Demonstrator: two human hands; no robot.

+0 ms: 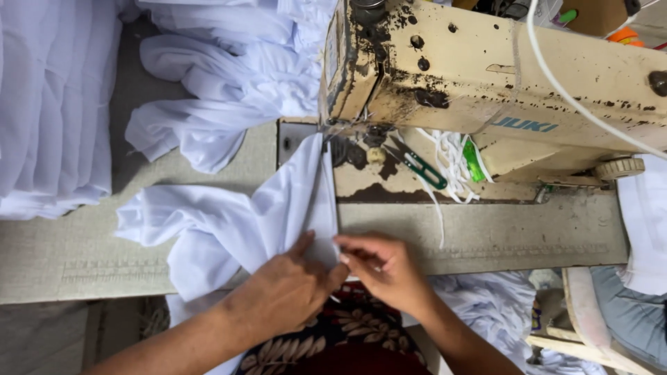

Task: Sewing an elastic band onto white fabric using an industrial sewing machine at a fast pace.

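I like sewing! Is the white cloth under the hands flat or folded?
Folded: the white cloth narrows into a creased strip running from both hands to the cream sewing machine.

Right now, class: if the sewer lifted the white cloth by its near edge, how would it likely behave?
The white cloth would probably droop and fold, since it already lies in soft creases on the table. It looks thin, so likely light. It may drag, because its far end sits under the sewing machine while the left hand and right hand pinch it.

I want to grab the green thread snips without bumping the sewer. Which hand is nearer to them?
Right. The right hand lies just below the snips; the left hand sits farther left, on the white cloth.
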